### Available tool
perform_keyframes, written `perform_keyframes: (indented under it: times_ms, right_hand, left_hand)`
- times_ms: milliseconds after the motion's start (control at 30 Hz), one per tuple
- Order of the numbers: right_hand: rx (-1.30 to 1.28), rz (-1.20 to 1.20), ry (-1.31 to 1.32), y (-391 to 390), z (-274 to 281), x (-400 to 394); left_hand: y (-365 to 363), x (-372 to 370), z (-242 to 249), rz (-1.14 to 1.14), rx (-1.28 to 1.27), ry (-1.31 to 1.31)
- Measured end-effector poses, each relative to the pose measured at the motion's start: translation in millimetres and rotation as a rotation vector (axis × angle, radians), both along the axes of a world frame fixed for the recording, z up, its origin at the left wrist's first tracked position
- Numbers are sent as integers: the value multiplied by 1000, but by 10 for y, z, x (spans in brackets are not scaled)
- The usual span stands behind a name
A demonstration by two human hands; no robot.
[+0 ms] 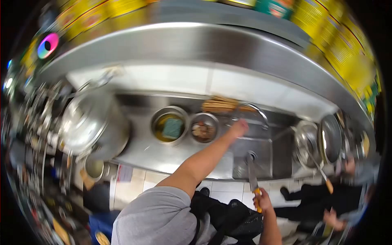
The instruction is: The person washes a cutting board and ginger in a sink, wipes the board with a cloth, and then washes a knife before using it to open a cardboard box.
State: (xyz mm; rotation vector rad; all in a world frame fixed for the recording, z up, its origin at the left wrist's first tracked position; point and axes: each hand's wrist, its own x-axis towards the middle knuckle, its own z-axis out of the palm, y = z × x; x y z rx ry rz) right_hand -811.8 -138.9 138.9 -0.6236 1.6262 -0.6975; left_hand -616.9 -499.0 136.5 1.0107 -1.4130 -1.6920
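Your left hand (pixel 239 127) is stretched far forward over the steel sink (pixel 261 153). It reaches toward the faucet handle (pixel 255 109) at the back. The picture is blurred there, so I cannot tell if the fingers are closed on anything or only touch it. Just behind this hand lies a bundle of wooden sticks (pixel 220 104) on the back ledge, perhaps chopsticks.

Your right hand (pixel 262 201) is low and close to your body. It is closed firmly around the orange handle of a knife (pixel 252 175). The blade points away from your grip, up toward the sink basin, with its tip near the drain.

To the left of your reaching hand stand two round metal containers (pixel 169 124), one with a yellowish liquid, one with dark pieces. Further left is a large steel pot (pixel 87 120). To the right of the knife another person (pixel 347 192) works, holding a ladle over a pan (pixel 306 141).

I judge that you are at the step of turning on the water, to rinse the knife. The next move calls for a sure hold on the faucet, and for keeping the blade over the basin, away from your outstretched arm.
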Motion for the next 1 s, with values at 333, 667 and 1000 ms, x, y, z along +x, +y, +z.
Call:
perform_keyframes:
  times_ms: [333, 667, 1000]
  right_hand:
    - [-255, 16, -236, 71, -200, 62]
    - [21, 894, 294, -672, 1434, 2104]
    - [-388, 1734, 190, -1405, 213, 4856]
  left_hand:
    - [2726, 3497, -211, 312, 306, -99]
    - [4713, 5515, -480, 1129, 206, -509]
    - [6283, 6892, -873, 1238, 264, -575]
